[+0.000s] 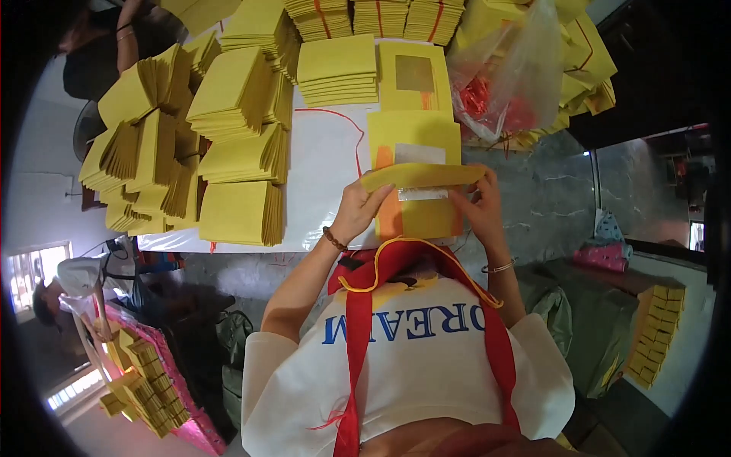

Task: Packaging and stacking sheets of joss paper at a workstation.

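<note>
A yellow paper sheet (422, 176) is raised near the table's front edge, its edge facing me. My left hand (359, 209) is closed on its left end, thumb toward the middle. At the other end my right hand (483, 204) pinches it, fingers bent round the corner. Under and in front of it lies yellow paper with an orange band (390, 215) and a silvery strip (421, 194). Just beyond, another yellow sheet (415, 128) shows a pale silvery patch. Whether the raised piece is one sheet or several, I cannot tell.
Stacks of folded yellow paper (240, 213) fill the table's left side, with another stack (337, 70) farther back. A red cord (358, 141) lies on the white tabletop (320, 164). At the far right stands a clear plastic bag (518, 84) with red strings. Another person's arm (127, 46) appears far left.
</note>
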A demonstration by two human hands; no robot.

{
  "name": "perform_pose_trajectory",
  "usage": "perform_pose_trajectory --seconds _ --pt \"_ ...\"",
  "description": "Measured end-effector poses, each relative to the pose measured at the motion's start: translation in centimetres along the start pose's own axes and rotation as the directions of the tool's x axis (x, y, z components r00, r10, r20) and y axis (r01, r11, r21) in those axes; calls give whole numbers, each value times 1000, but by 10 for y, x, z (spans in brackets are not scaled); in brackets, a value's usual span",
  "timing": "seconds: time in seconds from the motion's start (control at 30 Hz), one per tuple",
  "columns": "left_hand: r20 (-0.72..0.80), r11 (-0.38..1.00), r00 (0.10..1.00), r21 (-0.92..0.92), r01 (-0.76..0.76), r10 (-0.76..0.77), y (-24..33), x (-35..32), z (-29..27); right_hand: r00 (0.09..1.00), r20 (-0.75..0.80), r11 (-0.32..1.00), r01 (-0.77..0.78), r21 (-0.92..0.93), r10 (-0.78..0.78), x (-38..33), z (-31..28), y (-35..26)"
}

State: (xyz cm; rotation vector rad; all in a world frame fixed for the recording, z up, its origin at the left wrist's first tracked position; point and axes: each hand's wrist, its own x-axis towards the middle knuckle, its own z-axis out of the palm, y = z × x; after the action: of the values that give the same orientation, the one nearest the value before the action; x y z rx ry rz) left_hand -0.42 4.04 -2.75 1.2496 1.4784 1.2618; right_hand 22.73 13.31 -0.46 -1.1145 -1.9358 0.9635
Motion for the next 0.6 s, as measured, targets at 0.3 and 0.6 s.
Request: perform_pose_trajectory --seconds 0.3,0.6 --pt "85 785 819 245 -569 567 80 22 -7 959 -31 917 278 287 -281 30 -35 -27" --pt "25 784 799 179 -594 600 84 21 12 903 -18 891 426 154 -429 43 -61 -15"
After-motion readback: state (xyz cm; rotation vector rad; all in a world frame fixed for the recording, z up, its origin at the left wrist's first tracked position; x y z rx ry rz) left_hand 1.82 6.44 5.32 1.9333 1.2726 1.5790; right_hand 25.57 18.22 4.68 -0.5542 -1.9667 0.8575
